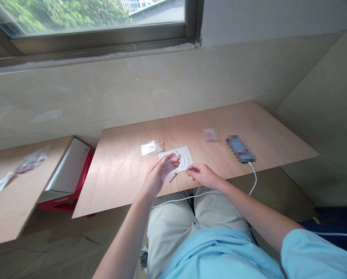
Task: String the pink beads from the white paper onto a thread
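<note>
My left hand [157,174] is wrapped round a clear plastic zip bag [165,173] with a red line along its edge, above the wooden table. Just right of it my right hand [204,175] is closed in a pinch; whatever its fingertips hold is too small to name. Between and beyond the hands lies a white sheet [186,158], with small dark pink beadlike pieces [178,155] on it, partly behind my left fingers. A short row of similar pieces [173,177] shows beside the bag, nearer to me.
Another clear zip bag [152,147] lies beyond my left hand. A small bag with pinkish contents [211,135] is farther right. A phone [240,148] with a white cable [253,178] rests on the table [115,174]. A second table [5,209] stands left, past a white box [70,168].
</note>
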A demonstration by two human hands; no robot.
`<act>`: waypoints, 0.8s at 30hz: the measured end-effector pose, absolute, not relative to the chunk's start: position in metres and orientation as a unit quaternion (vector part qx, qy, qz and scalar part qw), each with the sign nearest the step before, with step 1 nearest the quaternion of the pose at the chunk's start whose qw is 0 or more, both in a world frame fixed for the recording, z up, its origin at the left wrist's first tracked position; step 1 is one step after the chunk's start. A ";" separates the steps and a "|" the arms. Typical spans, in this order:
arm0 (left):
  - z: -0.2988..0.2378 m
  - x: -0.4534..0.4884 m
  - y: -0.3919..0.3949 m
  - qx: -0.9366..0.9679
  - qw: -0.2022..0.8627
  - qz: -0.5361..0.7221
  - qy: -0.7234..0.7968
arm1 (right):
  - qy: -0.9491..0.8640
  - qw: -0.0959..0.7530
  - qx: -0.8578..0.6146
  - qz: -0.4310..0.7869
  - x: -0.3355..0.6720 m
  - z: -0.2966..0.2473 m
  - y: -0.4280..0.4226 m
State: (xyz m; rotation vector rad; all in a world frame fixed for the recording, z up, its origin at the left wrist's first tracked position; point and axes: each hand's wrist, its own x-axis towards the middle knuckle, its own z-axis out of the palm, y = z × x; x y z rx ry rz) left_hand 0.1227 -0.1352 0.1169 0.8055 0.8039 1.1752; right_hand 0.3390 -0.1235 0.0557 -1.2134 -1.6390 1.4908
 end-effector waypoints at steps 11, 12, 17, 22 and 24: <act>0.102 0.163 -0.172 0.382 0.680 0.475 0.407 | -0.566 0.269 -0.294 0.722 0.337 0.068 -0.137; 0.101 0.163 -0.173 0.388 0.681 0.471 0.405 | -0.577 0.270 -0.296 0.712 0.336 0.066 -0.138; 0.097 0.157 -0.175 0.443 0.642 0.445 0.440 | -0.585 0.294 -0.317 0.686 0.337 0.064 -0.143; 0.090 0.141 -0.165 0.476 0.524 0.497 0.501 | -0.562 0.346 -0.369 0.655 0.342 0.062 -0.139; 0.088 0.135 -0.162 0.480 0.496 0.510 0.513 | -0.565 0.357 -0.377 0.641 0.342 0.059 -0.137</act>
